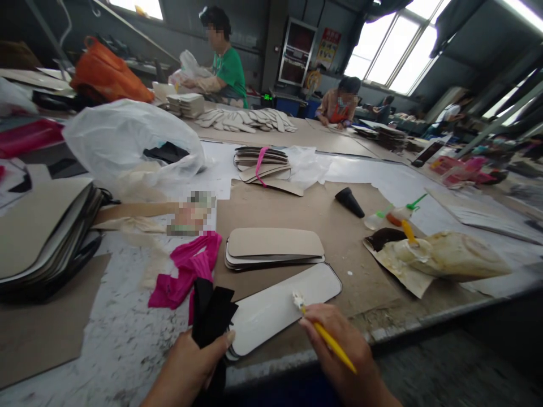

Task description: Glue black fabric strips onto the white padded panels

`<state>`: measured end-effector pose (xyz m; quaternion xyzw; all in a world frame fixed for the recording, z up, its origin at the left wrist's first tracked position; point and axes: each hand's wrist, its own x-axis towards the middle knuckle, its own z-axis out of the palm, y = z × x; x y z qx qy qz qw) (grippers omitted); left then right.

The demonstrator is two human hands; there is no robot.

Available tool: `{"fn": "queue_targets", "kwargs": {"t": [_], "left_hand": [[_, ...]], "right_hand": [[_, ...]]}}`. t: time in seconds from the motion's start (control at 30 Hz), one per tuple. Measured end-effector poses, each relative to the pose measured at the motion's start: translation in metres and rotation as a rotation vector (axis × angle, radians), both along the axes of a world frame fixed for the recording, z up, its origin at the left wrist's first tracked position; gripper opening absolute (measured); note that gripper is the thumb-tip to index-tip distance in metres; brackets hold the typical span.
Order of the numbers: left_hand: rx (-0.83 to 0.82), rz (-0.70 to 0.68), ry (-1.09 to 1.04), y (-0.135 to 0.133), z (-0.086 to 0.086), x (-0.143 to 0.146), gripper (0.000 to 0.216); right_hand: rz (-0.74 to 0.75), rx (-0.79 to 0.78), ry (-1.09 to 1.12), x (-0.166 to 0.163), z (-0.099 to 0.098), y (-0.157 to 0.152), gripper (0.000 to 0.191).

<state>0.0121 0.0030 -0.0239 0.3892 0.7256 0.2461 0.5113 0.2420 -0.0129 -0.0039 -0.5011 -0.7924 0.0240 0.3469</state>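
In my right hand [339, 350] is a yellow-handled brush [328, 337], its tip coated in white paste and resting over a long white panel [275, 311] with rounded corners. My left hand [193, 359] is closed round a bunch of black strips [212, 311], and its thumb lies at the panel's near left end. More panels seem to lie under the white one. Just behind it is a small stack of beige panels [275, 243]. A bright pink cloth [182, 274] lies beyond my left hand.
At right, a cut-open plastic bottle [462, 254] lies on its side near small squeeze bottles [401, 213] and a black cone [350, 202]. A pink-tied bundle [263, 164] lies farther back. Large panels [46, 226] are piled at left beside a white plastic bag [131, 133]. Other people work behind.
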Motion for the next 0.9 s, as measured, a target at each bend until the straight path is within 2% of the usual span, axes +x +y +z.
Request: {"fn": "queue_targets", "kwargs": {"t": [0.17,0.27,0.4,0.5,0.63,0.73,0.83,0.9], "left_hand": [[0.001,-0.014,0.013,-0.001,-0.003,-0.002,0.045],[0.018,-0.014,-0.001,-0.001,-0.007,-0.003,0.046],[0.019,-0.019,-0.021,-0.001,-0.007,-0.003,0.048],[0.012,-0.01,-0.048,-0.001,-0.002,-0.001,0.046],[0.014,-0.013,-0.057,-0.002,0.003,0.0,0.046],[0.024,-0.007,-0.086,-0.002,0.0,-0.001,0.044],[-0.006,-0.019,-0.108,0.0,-0.008,-0.003,0.041],[-0.029,-0.028,-0.101,0.0,-0.012,-0.004,0.039]], "right_hand": [[-0.139,0.091,-0.112,0.031,0.012,0.011,0.013],[-0.136,0.103,-0.157,0.022,0.003,0.013,0.011],[0.062,-0.027,0.059,-0.029,-0.005,0.003,0.013],[0.167,-0.145,0.25,-0.048,0.002,0.0,0.012],[0.034,-0.086,0.233,-0.027,0.013,0.009,0.013],[0.009,-0.067,0.166,-0.02,0.009,0.012,0.014],[0.131,-0.19,0.306,-0.04,0.003,0.002,0.012],[0.125,-0.312,0.475,-0.055,0.005,-0.004,0.008]]}}
